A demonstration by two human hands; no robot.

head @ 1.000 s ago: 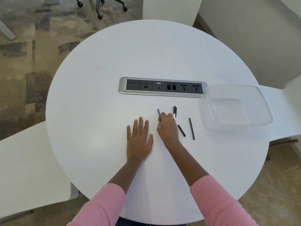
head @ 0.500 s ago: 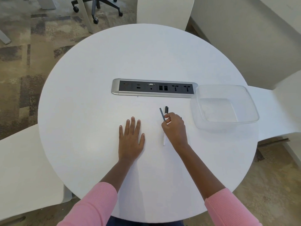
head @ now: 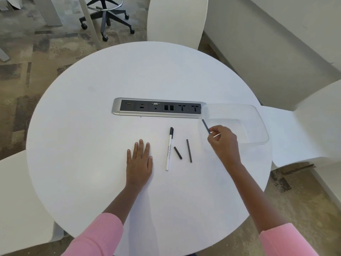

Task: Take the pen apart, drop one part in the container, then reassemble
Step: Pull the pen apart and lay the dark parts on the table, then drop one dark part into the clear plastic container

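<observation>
Thin rod (head: 206, 126) was pinched by right hand (head: 222, 140) at container (head: 258, 124) rim, right of centre, for dropping. Left hand (head: 139, 161) was laid flat, fingers spread. Barrel (head: 169, 150) and two parts (head: 177, 152) were left at centre for reassembly.

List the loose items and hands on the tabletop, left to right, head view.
left hand flat on the table → white pen barrel → short black piece → long black rod → right hand pinching a thin dark rod → clear container
</observation>
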